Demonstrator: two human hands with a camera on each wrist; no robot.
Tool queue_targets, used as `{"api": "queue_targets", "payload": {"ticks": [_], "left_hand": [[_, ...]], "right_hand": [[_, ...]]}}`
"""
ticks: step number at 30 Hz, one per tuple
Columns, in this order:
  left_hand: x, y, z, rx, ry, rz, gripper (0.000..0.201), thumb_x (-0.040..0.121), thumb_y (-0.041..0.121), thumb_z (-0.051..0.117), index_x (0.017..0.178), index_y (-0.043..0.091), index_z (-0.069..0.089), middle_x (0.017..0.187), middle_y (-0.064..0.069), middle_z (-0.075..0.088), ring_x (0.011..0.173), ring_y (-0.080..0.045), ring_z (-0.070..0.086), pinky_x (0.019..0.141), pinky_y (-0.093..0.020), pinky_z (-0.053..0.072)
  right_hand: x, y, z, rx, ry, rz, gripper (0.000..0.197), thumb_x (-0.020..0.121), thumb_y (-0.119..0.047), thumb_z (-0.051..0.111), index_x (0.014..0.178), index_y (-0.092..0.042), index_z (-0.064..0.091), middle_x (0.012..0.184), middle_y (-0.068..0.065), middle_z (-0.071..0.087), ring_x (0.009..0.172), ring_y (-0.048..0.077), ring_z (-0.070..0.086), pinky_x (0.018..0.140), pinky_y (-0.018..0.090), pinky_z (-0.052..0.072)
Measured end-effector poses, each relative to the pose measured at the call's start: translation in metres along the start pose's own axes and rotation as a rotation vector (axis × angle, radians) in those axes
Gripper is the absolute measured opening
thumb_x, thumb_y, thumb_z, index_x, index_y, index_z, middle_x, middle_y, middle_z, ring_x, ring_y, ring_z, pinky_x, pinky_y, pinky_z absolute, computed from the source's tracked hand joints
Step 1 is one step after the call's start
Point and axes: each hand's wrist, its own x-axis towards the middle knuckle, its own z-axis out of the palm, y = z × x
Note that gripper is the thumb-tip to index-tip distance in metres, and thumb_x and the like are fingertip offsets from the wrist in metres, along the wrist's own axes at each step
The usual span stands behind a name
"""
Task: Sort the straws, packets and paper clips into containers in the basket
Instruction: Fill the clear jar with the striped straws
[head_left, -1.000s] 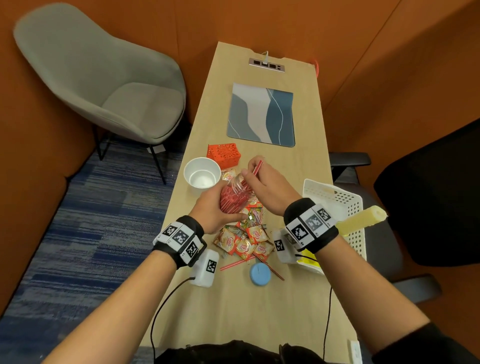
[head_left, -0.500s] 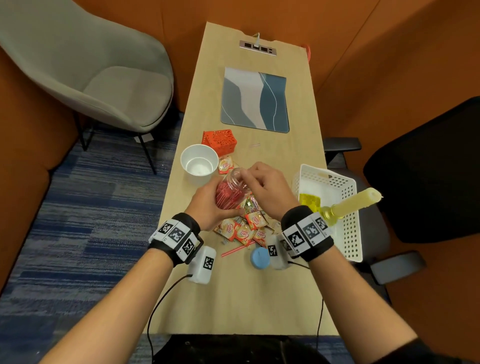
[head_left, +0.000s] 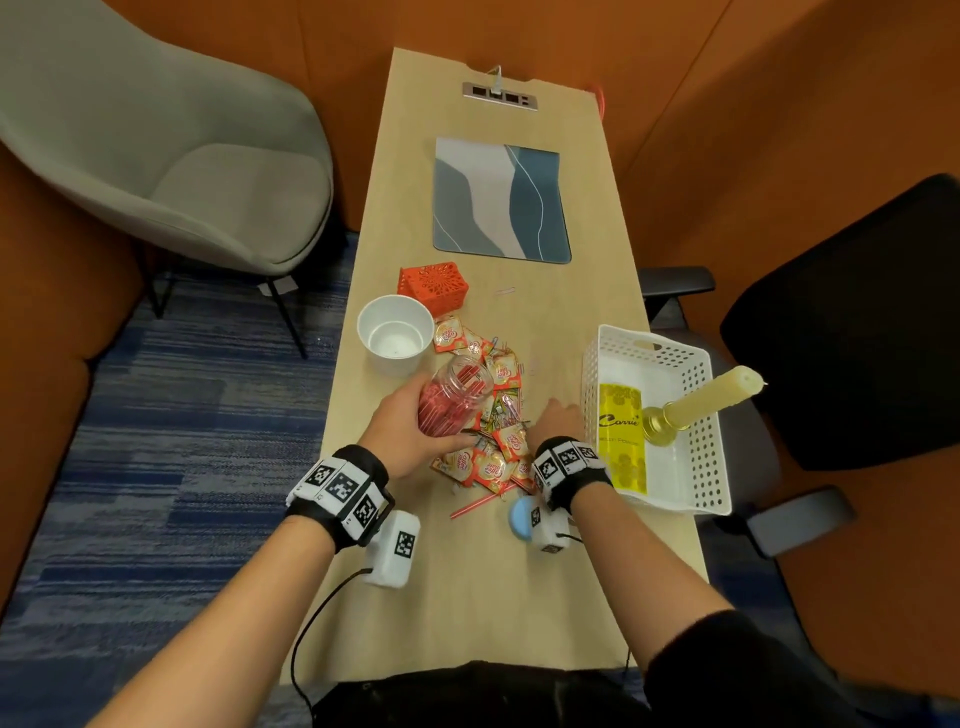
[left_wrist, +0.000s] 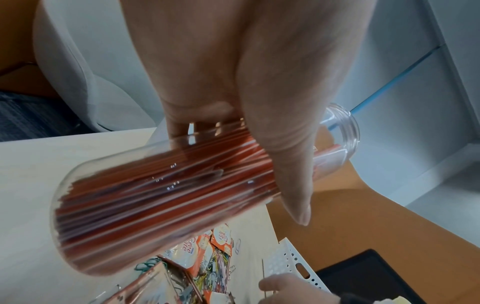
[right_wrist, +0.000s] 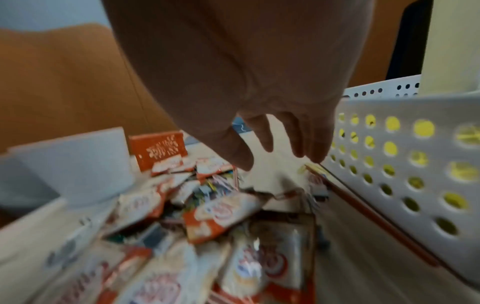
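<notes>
Right hand (head_left: 555, 421) has left the jar mouth and dropped, released, fingers spread, toward a loose red straw (right_wrist: 369, 207) beside the white perforated basket (head_left: 698, 364) at 3 o'clock. Left hand (head_left: 410, 421) grasps the clear straw-filled plastic jar (head_left: 454, 397) over the desk (head_left: 483, 587). Straw-sorting step; next, pinch that straw.

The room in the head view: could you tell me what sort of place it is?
Probably an office meeting booth: orange padded walls enclose a narrow wooden table with a built-in power strip, a grey lounge chair and a black office chair.
</notes>
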Motion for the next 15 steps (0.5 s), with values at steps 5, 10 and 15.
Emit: {"api": "queue_targets", "payload": {"ticks": [5,10,15], "left_hand": [[0.000,-0.007,0.000,0.034,-0.040,-0.030,0.097,0.049,0.065,0.086,0.132,0.025,0.054,0.118,0.009,0.069,0.110,-0.008,0.065,0.099,-0.041,0.054],[0.005,-0.012,0.002,0.032,-0.039,-0.039,0.089,0.056,0.052,0.092,0.131,0.023,0.054,0.117,0.008,0.069,0.109,-0.008,0.065,0.099,-0.042,0.054],[0.011,-0.012,0.004,0.022,-0.010,-0.035,0.082,0.062,0.038,0.095,0.131,0.022,0.055,0.118,0.007,0.069,0.109,-0.009,0.065,0.098,-0.036,0.054]], "right_hand": [[0.014,0.008,0.037,-0.290,0.019,0.060,0.042,0.094,-0.023,0.057,0.130,-0.010,0.040,0.142,0.029,0.037,0.129,0.038,0.044,0.102,0.043,0.045],[0.024,0.011,0.035,-0.229,0.062,-0.039,0.033,0.096,-0.002,0.045,0.128,-0.008,0.043,0.131,0.020,0.045,0.116,0.033,0.054,0.091,0.039,0.050],[0.033,0.016,0.021,-0.070,0.053,-0.166,0.027,0.091,0.003,0.052,0.117,-0.004,0.047,0.108,0.020,0.061,0.096,0.036,0.062,0.074,0.039,0.050]]}}
